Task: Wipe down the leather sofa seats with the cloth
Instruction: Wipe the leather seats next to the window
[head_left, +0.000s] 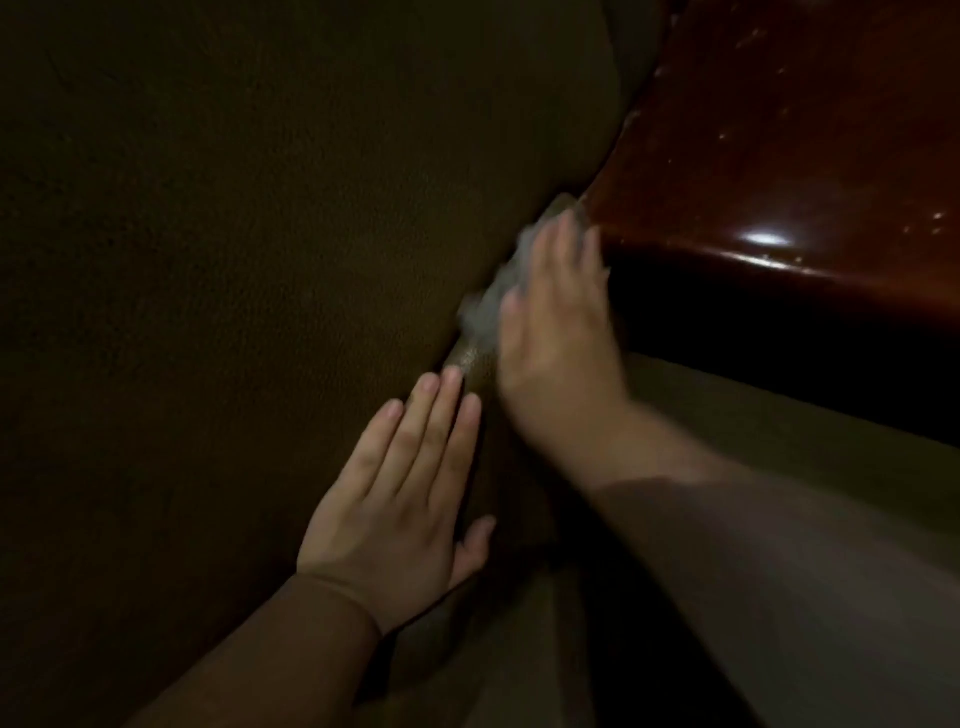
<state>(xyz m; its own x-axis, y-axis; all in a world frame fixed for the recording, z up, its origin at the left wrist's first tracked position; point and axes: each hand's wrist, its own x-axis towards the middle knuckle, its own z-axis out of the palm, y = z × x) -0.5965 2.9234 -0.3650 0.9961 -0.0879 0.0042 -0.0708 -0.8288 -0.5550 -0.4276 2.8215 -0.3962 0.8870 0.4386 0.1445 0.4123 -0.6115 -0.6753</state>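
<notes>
A dark brown leather sofa cushion (208, 286) fills the left and middle of the head view. My left hand (400, 499) lies flat on its right edge with the fingers straight and together. Just above it, my right hand (556, 338) presses a grey cloth (488, 306) against the cushion's side, in the gap next to the wooden armrest. The right hand is blurred, its fingers extended over the cloth. Most of the cloth is hidden under that hand.
A glossy reddish-brown wooden armrest (779, 156) rises at the upper right, close to my right fingertips. Below it a lighter tan sofa surface (753, 431) runs toward the lower right. The scene is dim.
</notes>
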